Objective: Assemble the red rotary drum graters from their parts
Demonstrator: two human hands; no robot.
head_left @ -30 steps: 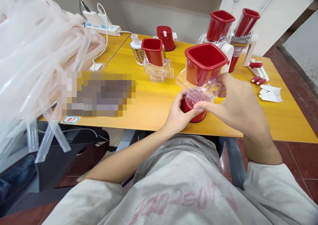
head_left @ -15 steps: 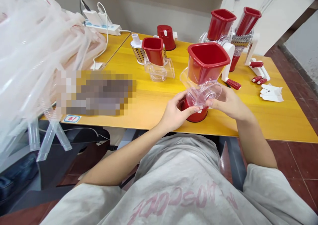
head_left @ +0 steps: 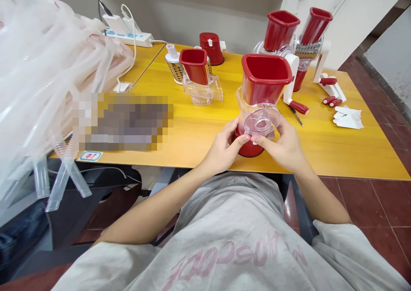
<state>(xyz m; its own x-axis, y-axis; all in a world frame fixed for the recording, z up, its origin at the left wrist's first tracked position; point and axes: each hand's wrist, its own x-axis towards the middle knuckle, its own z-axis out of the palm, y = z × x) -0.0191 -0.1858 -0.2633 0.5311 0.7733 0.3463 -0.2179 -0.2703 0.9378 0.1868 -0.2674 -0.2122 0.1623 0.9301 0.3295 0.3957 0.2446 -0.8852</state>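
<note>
In front of me at the table's near edge stands a rotary grater body, its red and clear hopper [head_left: 265, 83] resting on a red base [head_left: 248, 147]. My left hand [head_left: 226, 145] wraps round its left side, the thumb pressed to the front where clear part and base meet. From the right, my right hand [head_left: 284, 143] grips the clear housing low down, its thumb close to the left thumb. Both hands' other fingers are partly hidden behind the grater. The clear round opening [head_left: 261, 122] faces me.
A second red hopper [head_left: 195, 66], a drum blade [head_left: 175, 64] and another red base [head_left: 212, 49] stand behind on the left. Two graters with crank handles [head_left: 298, 107] stand at back right, near white pieces [head_left: 348, 117]. Bagged clear tubes [head_left: 64, 68] pile up at left.
The clear housing has turned so its round opening faces me more squarely. My right hand has shifted left and down, its thumb now near the left thumb.
</note>
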